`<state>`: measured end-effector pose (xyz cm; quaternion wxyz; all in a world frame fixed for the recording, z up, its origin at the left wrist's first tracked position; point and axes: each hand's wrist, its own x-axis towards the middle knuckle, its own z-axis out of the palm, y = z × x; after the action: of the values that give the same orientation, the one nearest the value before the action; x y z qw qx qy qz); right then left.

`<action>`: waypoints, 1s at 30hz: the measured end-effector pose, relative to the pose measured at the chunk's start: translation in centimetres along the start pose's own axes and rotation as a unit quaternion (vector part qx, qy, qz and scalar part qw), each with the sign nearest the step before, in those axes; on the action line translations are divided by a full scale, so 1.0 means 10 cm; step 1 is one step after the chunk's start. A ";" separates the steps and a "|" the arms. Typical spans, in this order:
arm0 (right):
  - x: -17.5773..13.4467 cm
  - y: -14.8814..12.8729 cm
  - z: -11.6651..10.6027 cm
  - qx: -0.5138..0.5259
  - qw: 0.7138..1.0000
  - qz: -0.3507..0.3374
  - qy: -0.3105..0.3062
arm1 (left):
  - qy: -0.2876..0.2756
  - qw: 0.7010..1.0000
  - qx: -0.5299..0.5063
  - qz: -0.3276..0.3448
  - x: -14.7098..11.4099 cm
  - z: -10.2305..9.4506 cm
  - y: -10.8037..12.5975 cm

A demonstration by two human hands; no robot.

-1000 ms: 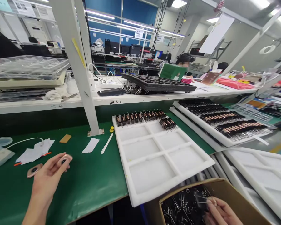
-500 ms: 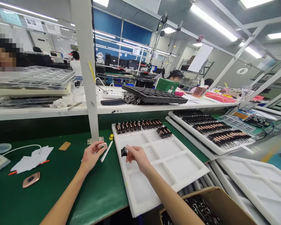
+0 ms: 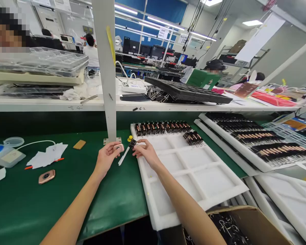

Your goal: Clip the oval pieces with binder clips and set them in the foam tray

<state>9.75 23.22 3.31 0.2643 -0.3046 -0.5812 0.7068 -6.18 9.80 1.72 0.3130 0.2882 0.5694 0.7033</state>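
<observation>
Left hand (image 3: 106, 157) pinching a rose-gold part (image 3: 118, 147) over the green mat, right hand (image 3: 146, 153) gripping one black binder clip (image 3: 133, 143) just beside it, white foam tray (image 3: 193, 190) of six compartments, clipped parts (image 3: 163, 127) rowed along its far edge, second rose-gold part (image 3: 47, 176) lying well left, cardboard box (image 3: 247, 221) holding loose clips.

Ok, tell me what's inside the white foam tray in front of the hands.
The white foam tray holds a row of clipped copper parts along its far edge and a small cluster beside it. The nearer compartments show bare foam. The right hand covers part of the near-left corner.
</observation>
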 end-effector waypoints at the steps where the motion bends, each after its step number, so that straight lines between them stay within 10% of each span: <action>1: -0.01 0.00 -0.03 0.004 1.000 0.005 -0.018 | -0.004 1.000 -0.012 -0.006 0.00 0.00 0.01; 30: -0.11 0.29 -0.10 -0.062 0.989 -0.072 -0.114 | -0.039 0.995 -0.033 -0.087 -0.08 0.08 0.01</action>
<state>11.18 22.58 0.49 0.2272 -0.1957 -0.6708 0.6783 -5.13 9.67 1.91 0.4045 0.2542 0.5559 0.6802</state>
